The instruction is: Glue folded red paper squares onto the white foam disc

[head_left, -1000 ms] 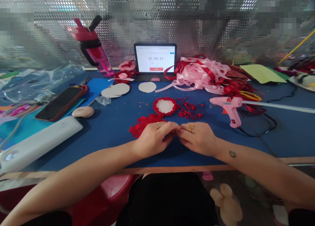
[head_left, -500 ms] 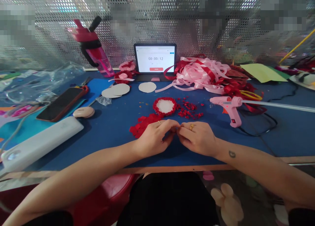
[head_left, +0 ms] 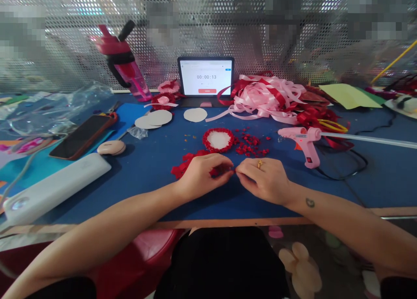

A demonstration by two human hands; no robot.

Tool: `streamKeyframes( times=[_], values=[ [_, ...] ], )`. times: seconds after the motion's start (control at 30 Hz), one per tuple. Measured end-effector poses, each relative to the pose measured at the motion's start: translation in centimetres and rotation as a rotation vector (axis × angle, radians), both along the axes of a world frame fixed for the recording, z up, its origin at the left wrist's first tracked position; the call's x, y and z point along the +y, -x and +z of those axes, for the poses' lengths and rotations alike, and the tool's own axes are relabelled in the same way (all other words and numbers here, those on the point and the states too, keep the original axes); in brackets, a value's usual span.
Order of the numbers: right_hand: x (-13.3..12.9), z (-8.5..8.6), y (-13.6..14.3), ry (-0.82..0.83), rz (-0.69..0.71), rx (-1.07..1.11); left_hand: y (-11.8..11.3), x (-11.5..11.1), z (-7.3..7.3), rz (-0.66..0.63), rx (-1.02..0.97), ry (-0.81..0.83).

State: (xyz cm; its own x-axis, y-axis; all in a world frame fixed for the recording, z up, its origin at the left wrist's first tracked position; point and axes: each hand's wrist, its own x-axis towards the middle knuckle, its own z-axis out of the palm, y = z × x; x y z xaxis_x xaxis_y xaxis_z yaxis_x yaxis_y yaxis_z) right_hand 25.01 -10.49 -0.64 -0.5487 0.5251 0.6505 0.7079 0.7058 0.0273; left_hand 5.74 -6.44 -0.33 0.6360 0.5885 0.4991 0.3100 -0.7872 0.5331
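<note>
My left hand and my right hand meet above the near part of the table, fingertips pinched almost together. A tiny bit of red shows between them, probably a small red piece; the fingers hide most of it. Under and behind my left hand lies a pile of flat red petal-like pieces. Just beyond the hands is a white disc ringed by crumpled red bits. To its right, several small folded red bits lie scattered.
A pink glue gun with a clear stick lies at the right. Behind are a tangle of pink and red ribbon, a tablet and white paper discs. At the left are a phone, a white power bank and a bottle.
My hands stay close together; the fingertips have shifted slightly, and the left fingers now arch more openly. The tablet's timer has gone from 12 to 13 seconds.
</note>
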Motion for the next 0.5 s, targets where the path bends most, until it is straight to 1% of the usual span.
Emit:
streamKeyframes(
  times=[0.07, 0.17, 0.37, 0.5],
  values=[
    [-0.01, -0.03, -0.01, 0.005, -0.009, -0.004, -0.08, 0.01, -0.20, -0.020, 0.006, -0.066],
    [-0.03, -0.19, 0.03, 0.021, -0.012, -0.006, -0.24, -0.16, -0.48, -0.018, -0.015, -0.145],
    [-0.03, -0.61, 0.21, 0.037, 0.024, -0.066, -0.31, -0.61, -0.52, -0.039, 0.015, -0.197],
    [-0.12, -0.52, 0.20, 0.021, 0.066, -0.107, -0.25, -0.81, -0.46, -0.056, 0.022, -0.253]
  ],
)
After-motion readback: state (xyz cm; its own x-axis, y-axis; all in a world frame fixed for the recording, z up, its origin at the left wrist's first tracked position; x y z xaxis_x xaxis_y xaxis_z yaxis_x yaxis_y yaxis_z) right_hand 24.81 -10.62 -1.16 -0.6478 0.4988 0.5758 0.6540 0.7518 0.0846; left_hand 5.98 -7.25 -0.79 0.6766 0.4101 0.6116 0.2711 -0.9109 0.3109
